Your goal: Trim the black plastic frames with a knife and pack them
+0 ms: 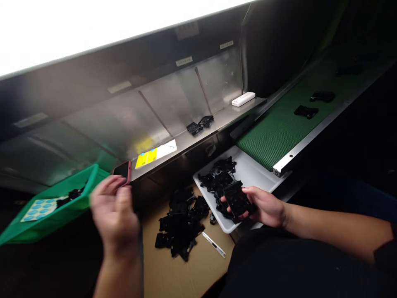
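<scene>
My right hand [263, 205] grips a flat black plastic part [237, 200] just above a white tray [248, 165] heaped with similar black parts. My left hand [114, 211] is blurred by motion, its fingers apart and holding nothing. Its fingertips are close to a phone in a red case [122, 171] lying at the steel shelf's edge. Another heap of black parts [181, 223] lies on flattened cardboard [186, 273], with a utility knife [214, 244] beside it.
A green bin [52, 207] at the left holds a sheet of blue round stickers and black parts. A green belt conveyor [279, 132] at the right carries black parts. The steel shelf [186, 142] bears a white box, yellow labels and two black parts.
</scene>
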Action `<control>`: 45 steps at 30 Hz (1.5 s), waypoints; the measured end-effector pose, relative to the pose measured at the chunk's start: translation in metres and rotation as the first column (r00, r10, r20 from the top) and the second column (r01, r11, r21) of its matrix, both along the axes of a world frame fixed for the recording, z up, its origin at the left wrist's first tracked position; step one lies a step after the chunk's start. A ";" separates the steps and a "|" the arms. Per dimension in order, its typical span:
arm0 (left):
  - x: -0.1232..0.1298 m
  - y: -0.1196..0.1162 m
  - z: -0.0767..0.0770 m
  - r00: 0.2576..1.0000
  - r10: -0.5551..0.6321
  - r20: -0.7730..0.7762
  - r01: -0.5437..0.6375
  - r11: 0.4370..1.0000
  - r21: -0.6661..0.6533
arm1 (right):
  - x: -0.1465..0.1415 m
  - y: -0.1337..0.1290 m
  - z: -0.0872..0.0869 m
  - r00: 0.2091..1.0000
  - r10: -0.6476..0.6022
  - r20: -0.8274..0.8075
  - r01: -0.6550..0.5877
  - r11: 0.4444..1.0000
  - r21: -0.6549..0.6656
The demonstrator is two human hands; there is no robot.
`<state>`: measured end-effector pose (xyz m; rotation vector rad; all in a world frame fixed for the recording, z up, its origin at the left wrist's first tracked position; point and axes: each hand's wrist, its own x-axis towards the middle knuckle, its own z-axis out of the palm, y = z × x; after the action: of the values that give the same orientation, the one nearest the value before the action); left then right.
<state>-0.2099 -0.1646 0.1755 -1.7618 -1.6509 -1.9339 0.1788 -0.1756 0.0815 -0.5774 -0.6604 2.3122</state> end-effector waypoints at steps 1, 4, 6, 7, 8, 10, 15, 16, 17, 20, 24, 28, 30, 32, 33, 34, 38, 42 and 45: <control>0.036 -0.017 -0.021 0.981 -0.154 0.114 0.166 0.980 -0.110 | -0.001 0.000 0.006 0.999 0.030 -0.034 -0.030 1.000 0.001; 0.128 -0.067 -0.078 0.811 -0.395 0.433 0.530 0.808 -0.256 | -0.005 -0.003 0.019 0.987 0.145 -0.075 -0.146 0.989 -0.008; 0.164 -0.093 -0.100 0.725 -0.432 0.537 0.637 0.716 -0.286 | -0.008 -0.006 0.023 0.976 0.209 -0.069 -0.211 0.977 -0.036; 0.175 -0.104 -0.106 0.711 -0.441 0.548 0.659 0.690 -0.299 | -0.010 -0.007 0.024 0.972 0.227 -0.061 -0.230 0.972 -0.051; 0.181 -0.113 -0.108 0.720 -0.444 0.533 0.657 0.683 -0.319 | -0.012 -0.009 0.023 0.970 0.237 -0.052 -0.240 0.969 -0.062; 0.183 -0.126 -0.107 0.785 -0.431 0.444 0.602 0.701 -0.382 | -0.018 -0.011 0.021 0.970 0.242 -0.036 -0.244 0.967 -0.067; 0.175 -0.139 -0.101 0.922 -0.335 0.196 0.388 0.775 -0.498 | -0.029 -0.018 0.010 0.947 0.319 -0.036 -0.321 0.945 -0.069; 0.175 -0.139 -0.102 0.933 -0.320 0.164 0.358 0.786 -0.503 | -0.030 -0.019 0.008 0.944 0.327 -0.032 -0.329 0.942 -0.070; 0.175 -0.139 -0.102 0.943 -0.308 0.130 0.330 0.798 -0.504 | -0.030 -0.021 0.007 0.945 0.325 -0.019 -0.326 0.943 -0.067; 0.176 -0.137 -0.105 0.956 -0.293 0.013 0.261 0.829 -0.495 | -0.029 -0.024 0.004 0.957 0.287 0.049 -0.285 0.958 -0.035; 0.176 -0.134 -0.107 0.949 -0.313 -0.040 0.261 0.848 -0.461 | -0.022 -0.024 0.005 0.954 0.292 0.064 -0.294 0.955 0.028; 0.177 -0.136 -0.105 0.945 -0.326 0.006 0.297 0.853 -0.430 | -0.015 -0.024 0.006 0.944 0.329 0.005 -0.329 0.943 0.053; 0.179 -0.137 -0.104 0.939 -0.340 0.055 0.331 0.844 -0.423 | -0.013 -0.026 0.007 0.944 0.331 -0.015 -0.329 0.942 0.059; 0.182 -0.140 -0.101 0.925 -0.364 0.113 0.376 0.827 -0.417 | -0.012 -0.028 0.008 0.945 0.326 -0.025 -0.324 0.944 0.066; 0.183 -0.141 -0.100 0.918 -0.373 0.134 0.393 0.820 -0.415 | -0.011 -0.029 0.009 0.946 0.323 -0.029 -0.321 0.945 0.067; 0.184 -0.142 -0.099 0.915 -0.376 0.147 0.403 0.817 -0.412 | -0.010 -0.030 0.010 0.947 0.321 -0.031 -0.318 0.946 0.067; 0.186 -0.147 -0.095 0.916 -0.354 0.189 0.401 0.828 -0.393 | -0.008 -0.034 0.013 0.943 0.331 -0.033 -0.329 0.942 0.060; 0.188 -0.151 -0.093 0.920 -0.344 0.190 0.391 0.839 -0.378 | -0.006 -0.036 0.015 0.937 0.349 -0.026 -0.347 0.936 0.060; 0.187 -0.154 -0.097 0.930 -0.328 0.163 0.367 0.845 -0.390 | -0.008 -0.036 0.009 0.931 0.365 0.006 -0.364 0.926 0.097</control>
<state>-0.0228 -0.3182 0.0786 -2.3051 -2.0163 -1.9215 0.1704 -0.2118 0.0906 -0.4215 -0.9352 2.6051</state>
